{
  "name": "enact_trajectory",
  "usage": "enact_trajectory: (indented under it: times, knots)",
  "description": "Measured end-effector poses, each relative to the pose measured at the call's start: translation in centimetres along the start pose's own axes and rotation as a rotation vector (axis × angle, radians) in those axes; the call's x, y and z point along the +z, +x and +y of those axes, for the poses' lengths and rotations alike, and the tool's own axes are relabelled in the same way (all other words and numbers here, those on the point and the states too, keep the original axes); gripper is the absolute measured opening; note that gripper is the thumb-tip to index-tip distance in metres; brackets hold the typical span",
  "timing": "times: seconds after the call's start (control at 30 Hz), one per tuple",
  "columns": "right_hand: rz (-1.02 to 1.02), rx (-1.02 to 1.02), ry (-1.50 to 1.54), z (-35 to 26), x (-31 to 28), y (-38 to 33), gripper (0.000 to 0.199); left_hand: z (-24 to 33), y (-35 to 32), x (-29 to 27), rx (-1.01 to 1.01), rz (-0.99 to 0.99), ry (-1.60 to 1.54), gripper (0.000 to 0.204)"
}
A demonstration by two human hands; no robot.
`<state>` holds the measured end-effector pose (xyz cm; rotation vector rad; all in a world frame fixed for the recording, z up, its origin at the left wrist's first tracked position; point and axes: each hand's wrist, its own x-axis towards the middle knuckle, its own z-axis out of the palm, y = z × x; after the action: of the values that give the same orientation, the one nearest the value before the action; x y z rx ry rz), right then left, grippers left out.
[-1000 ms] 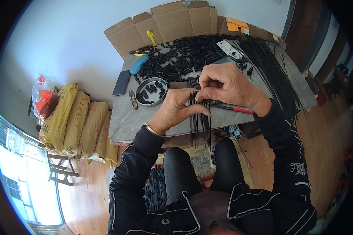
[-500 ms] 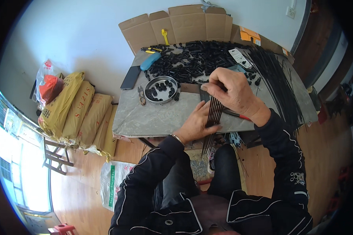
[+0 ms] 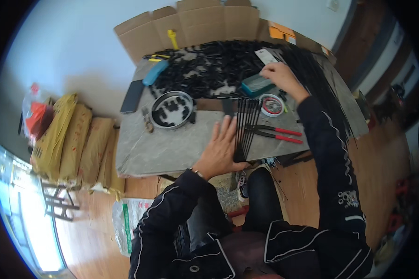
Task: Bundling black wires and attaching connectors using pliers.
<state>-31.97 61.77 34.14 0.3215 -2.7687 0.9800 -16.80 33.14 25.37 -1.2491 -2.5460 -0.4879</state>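
Left grip (image 3: 222,151) spread, fan of black rods (image 3: 247,123) between index finger and thumb.
Rods are fanned over the near side of the grey worktop (image 3: 142,149); exact count blurred. Right grip (image 3: 284,78) is curled at one teal box (image 3: 254,94), contents can't be told. Worktop is backed by cardboard (image 3: 200,21), wooden floor (image 3: 95,232) below. Counted: one round pan (image 3: 173,119), one red-handled pliers (image 3: 286,137), one white tub (image 3: 271,115).

Black rods (image 3: 246,128), red-handled pliers (image 3: 285,131), grey tabletop (image 3: 142,151)
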Motion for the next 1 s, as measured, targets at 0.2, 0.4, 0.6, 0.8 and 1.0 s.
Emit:
enact_trajectory:
  times: [0.2, 0.4, 0.6, 0.8, 1.0]
  knots:
    - [-0.093, -0.11, -0.417, 2.6, 3.5, 1.3, 0.018, -0.2, -0.2, -0.3, -0.109, -0.016, -0.026, 0.103]
    - [-0.159, -0.27, -0.7, 2.1, 4.1, 2.5, 0.009, -0.4, -0.8, -0.2, -0.038, -0.022, -0.114, 0.101]
    - [-0.132, -0.363, -0.596, 2.1, 4.3, 2.1, 0.011, -0.2, -1.7, -0.7, -0.044, -0.051, -0.14, 0.099]
    - [-0.205, -0.37, -0.688, 1.8, 4.3, 2.9, 0.007, 0.0, -1.6, -0.6, -0.041, -0.079, -0.144, 0.099]
    - [-0.003, -0.353, -0.717, 1.4, 3.1, 2.1, 0.008, 0.0, -1.6, -0.7, -0.052, -0.079, -0.15, 0.098]
